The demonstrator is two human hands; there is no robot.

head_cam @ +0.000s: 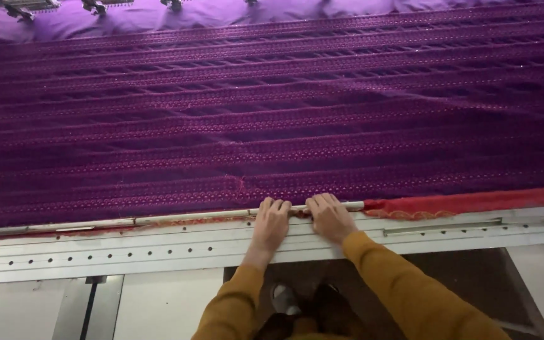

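Observation:
A wide purple embroidered fabric is stretched flat across a large machine bed and fills most of the view. Along its near edge runs a thin pale clamp bar on a white metal frame rail. My left hand and my right hand lie side by side, palms down, fingers curled over the bar at the fabric's edge. Both arms wear mustard-coloured sleeves. To the right of my hands a red fabric edge shows, with no bar over it.
A row of embroidery machine heads stands at the far top left over lighter purple cloth. The frame rail has a line of small holes. Below it are a pale floor, a dark mat and my shoes.

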